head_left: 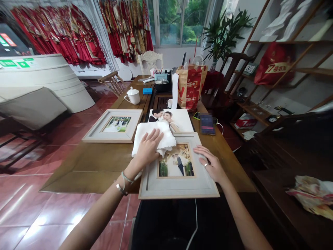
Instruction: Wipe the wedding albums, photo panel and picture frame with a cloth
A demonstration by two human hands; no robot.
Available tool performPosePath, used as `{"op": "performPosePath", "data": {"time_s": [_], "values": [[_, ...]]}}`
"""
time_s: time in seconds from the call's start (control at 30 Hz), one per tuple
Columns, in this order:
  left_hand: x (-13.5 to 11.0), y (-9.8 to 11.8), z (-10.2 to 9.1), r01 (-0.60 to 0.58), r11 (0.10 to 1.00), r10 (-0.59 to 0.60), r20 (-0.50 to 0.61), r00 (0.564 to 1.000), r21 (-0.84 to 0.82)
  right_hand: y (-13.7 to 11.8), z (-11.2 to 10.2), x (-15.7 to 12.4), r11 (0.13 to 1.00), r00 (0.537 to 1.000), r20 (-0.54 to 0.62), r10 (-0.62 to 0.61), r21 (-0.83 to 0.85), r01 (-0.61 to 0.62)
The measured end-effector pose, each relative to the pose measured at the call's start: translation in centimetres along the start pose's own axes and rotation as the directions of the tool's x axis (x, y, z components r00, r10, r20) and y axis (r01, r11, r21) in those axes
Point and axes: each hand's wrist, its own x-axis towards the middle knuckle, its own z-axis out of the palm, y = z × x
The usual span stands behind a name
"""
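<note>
My left hand (150,145) lies on a folded white cloth (142,132), fingers stretched out over it. The cloth covers the upper left corner of a light picture frame (151,185) with a wooden rim. Inside this frame is a photo (177,161) of a couple outdoors. On the frame's right side rests my right hand (210,162), a ring on one finger, its fingers extended and apart. Behind the cloth lies a larger couple photo print (182,119), partly hidden. To the left, a second framed photo (87,135) lies flat on the table.
The wooden table (104,163) carries a white lidded cup (133,95), a blue box (147,91), a black pot (161,85) and a red-and-brown paper bag (191,86). Phones, one a dark-screened phone (207,124), lie at the right edge. A white cable (195,222) hangs below.
</note>
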Motion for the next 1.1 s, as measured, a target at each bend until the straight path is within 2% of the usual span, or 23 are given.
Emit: {"op": "performPosePath", "data": {"time_s": [0.07,0.17,0.3,0.37,0.43,0.5,0.57,0.67,0.77,0.83,0.9,0.97,1.1], "values": [[0.3,0.4,0.0,0.032,0.999,-0.032,0.005,0.999,0.008,0.0,0.0,0.0,1.0,1.0,-0.005,0.004,0.002,-0.004],[-0.3,1.3,-0.6,0.019,1.0,-0.019,0.066,0.998,-0.004,0.0,0.0,0.1,1.0,1.0,-0.007,0.002,0.001,-0.002],[-3.9,4.4,-1.7,-0.034,0.999,0.039,0.206,0.978,-0.026,0.2,0.0,0.0,1.0,1.0,0.001,-0.001,-0.011,0.001],[-6.2,6.6,-1.9,-0.078,0.992,0.104,0.276,0.955,-0.102,0.3,0.0,0.0,1.0,1.0,0.001,-0.004,-0.014,0.004],[-7.9,8.3,-1.8,-0.107,0.977,0.155,0.272,0.95,-0.183,0.3,0.0,0.0,1.0,1.0,-0.002,-0.007,-0.017,0.007],[-8.4,9.0,-1.4,-0.09,0.976,0.139,0.247,0.959,-0.199,0.2,0.0,0.0,1.0,1.0,-0.005,-0.008,-0.018,0.007],[-7.6,8.6,-0.9,-0.048,0.987,0.081,0.219,0.972,-0.155,0.2,0.0,0.0,1.0,1.0,-0.007,-0.007,-0.015,0.007],[-5.0,6.6,-0.1,-0.004,0.999,0.01,0.121,0.993,-0.051,0.1,0.0,0.0,1.0,1.0,-0.01,0.0,-0.005,0.0],[-2.2,4.6,0.3,0.006,1.0,-0.006,-0.019,1.0,0.026,0.1,0.1,0.0,1.0,1.0,-0.007,0.005,0.001,-0.005],[-0.8,3.8,0.3,-0.003,0.999,0.006,-0.069,0.998,0.048,0.1,0.1,0.0,1.0,1.0,-0.006,0.001,0.003,-0.001],[0.1,3.4,0.2,-0.032,0.998,0.035,-0.048,0.998,0.051,0.1,0.1,0.0,1.0,1.0,-0.006,0.002,0.003,-0.002],[0.3,3.4,0.1,-0.064,0.997,0.063,0.026,0.998,0.043,0.1,0.1,0.0,1.0,1.0,-0.007,0.006,0.004,-0.006],[-1.4,4.6,-0.4,-0.066,0.997,0.059,0.148,0.987,0.042,0.0,0.1,0.0,1.0,1.0,-0.006,0.006,0.005,-0.006]]}}
